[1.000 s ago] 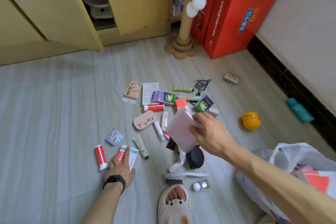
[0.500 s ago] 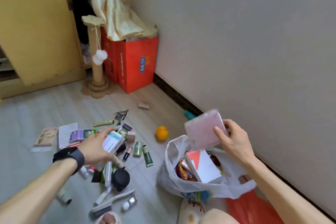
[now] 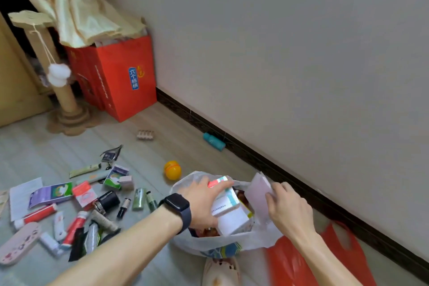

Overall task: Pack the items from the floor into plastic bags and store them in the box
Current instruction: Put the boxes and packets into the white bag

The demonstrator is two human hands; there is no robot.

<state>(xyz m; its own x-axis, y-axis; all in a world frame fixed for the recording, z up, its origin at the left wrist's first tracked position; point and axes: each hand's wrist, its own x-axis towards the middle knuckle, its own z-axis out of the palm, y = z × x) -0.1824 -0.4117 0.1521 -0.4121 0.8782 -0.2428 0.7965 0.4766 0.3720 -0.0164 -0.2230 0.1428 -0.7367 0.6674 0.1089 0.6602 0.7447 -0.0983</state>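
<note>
A pale wood-grain floor point(image 3: 34, 146) meets a plain grey wall point(image 3: 278, 53) along a dark skirting board point(image 3: 255, 158). In the far corner of the floor stands a red paper bag point(image 3: 125, 76) with cream cloth point(image 3: 76, 14) draped over its top, and just beside it a cardboard-coloured scratching post point(image 3: 65, 95) with a white pompom point(image 3: 58, 74) hanging from a string.

Seen from the head camera, a white plastic bag point(image 3: 232, 240) sits open on the floor near the skirting edge, already partly filled. The left hand point(image 3: 204, 204), with a black smartwatch point(image 3: 177, 209) on its wrist, reaches into the bag's mouth – its fingers are curled over a white box with a teal and red band point(image 3: 226, 202), gripping it just above another white carton. The right hand point(image 3: 287, 211) pinches the edge of a flat pale pink pad point(image 3: 257, 195), which stands tilted at the side of the bag's mouth nearest the wall.

The loose items lie scattered on the floor towards its left edge: a purple box point(image 3: 51, 194), a red tube point(image 3: 39, 213), a pink oval case point(image 3: 18, 242), a black round container point(image 3: 109, 199) and green tubes point(image 3: 138, 198) (labels too blurred to read). A yellow ball point(image 3: 172, 170) rests just beyond the bag, and a teal bottle point(image 3: 214, 141) lies against the skirting. An orange-red plastic bag point(image 3: 301, 262) lies flat at the near edge – beside it, a pale slipper point(image 3: 220, 271).
</note>
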